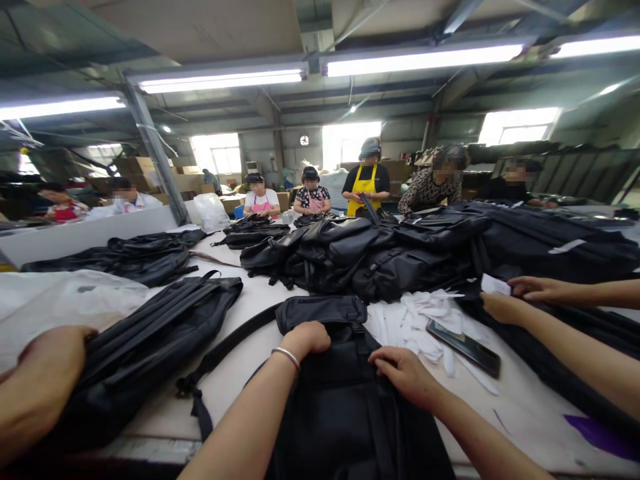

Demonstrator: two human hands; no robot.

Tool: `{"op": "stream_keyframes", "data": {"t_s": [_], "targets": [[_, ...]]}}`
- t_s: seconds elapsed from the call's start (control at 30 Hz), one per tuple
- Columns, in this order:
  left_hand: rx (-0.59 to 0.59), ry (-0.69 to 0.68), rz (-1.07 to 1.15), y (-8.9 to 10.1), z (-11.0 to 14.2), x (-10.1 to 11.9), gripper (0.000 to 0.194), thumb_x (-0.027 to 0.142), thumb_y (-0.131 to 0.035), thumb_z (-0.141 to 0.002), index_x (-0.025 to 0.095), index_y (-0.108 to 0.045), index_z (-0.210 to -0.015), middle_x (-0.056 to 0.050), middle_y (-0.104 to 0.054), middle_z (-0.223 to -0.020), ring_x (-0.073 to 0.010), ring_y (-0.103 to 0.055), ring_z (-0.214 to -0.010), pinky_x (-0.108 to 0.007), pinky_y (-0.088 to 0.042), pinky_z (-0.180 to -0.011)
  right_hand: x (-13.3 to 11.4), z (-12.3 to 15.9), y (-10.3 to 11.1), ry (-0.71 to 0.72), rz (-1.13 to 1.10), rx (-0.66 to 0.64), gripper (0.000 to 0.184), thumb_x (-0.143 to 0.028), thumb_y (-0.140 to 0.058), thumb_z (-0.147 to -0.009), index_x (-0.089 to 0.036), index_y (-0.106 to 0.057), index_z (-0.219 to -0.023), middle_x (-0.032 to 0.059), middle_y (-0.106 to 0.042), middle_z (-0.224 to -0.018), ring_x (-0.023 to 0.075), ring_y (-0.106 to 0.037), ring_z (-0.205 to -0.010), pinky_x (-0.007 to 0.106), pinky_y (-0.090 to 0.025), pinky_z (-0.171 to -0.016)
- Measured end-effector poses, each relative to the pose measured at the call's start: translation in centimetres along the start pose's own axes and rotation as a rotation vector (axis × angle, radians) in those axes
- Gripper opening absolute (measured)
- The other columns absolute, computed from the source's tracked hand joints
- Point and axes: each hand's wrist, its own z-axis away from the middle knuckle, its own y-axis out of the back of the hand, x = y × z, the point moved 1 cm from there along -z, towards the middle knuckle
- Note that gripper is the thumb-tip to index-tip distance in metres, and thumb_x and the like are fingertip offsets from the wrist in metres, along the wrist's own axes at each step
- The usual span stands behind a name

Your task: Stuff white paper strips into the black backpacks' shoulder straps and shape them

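A black backpack [333, 407] lies before me on the table, its top end [323, 310] pointing away and a loose strap [235, 340] trailing off to the left. My left hand [309, 339], with a silver bangle at the wrist, is curled closed on the upper part of the backpack; its fingertips are partly hidden. On the right side edge, my right hand [403, 373] pinches the backpack's black material between thumb and fingers. White paper-like strips [420, 323] are heaped just beyond my right hand, with a dark phone [465, 347] on them.
A big pile of black bags [360, 253] spans the table's middle. At left, a co-worker's hand [55, 360] rests by another black bag [165, 333]; at right, a co-worker's hands [510, 300] hold a white slip [495, 285]. Several people work across the table.
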Motion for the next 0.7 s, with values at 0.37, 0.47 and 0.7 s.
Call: {"op": "stream_keyframes", "data": {"t_s": [0.37, 0.47, 0.7], "targets": [[0.076, -0.031, -0.063, 0.8, 2.4, 2.9, 0.058, 0.027, -0.050, -0.083, 0.012, -0.047, -0.139, -0.023, -0.065, -0.118, -0.0392, -0.064, -0.106, -0.051, -0.053, -0.086, 5.3, -8.4, 0.2, -0.052, 0.062, 0.078, 0.032, -0.025, -0.047, -0.073, -0.020, -0.075, -0.086, 0.0050, -0.075, -0.095, 0.0244, -0.067, -0.097, 0.035, -0.048, -0.091], [0.145, -0.089, -0.076, 1.3, 5.1, 2.9, 0.060, 0.031, -0.045, -0.088, 0.019, -0.038, -0.146, -0.021, -0.067, -0.114, -0.0384, -0.065, -0.102, -0.050, -0.052, -0.083, 5.5, -9.6, -0.2, 0.011, 0.051, 0.019, 0.031, -0.025, -0.048, -0.073, -0.021, -0.076, -0.084, 0.0047, -0.076, -0.094, 0.0260, -0.066, -0.098, 0.038, -0.047, -0.094], [0.553, 0.140, 0.149, -0.4, 8.2, -6.8, 0.030, 0.036, -0.040, -0.093, 0.022, -0.067, -0.094, -0.009, -0.071, -0.095, -0.0247, -0.066, -0.093, -0.033, -0.046, -0.080, 4.9, -10.8, 0.2, 0.177, -0.106, -0.003, 0.039, -0.036, -0.048, -0.084, -0.020, -0.071, -0.111, 0.0059, -0.065, -0.125, 0.0244, -0.056, -0.121, 0.039, -0.039, -0.108]]}}
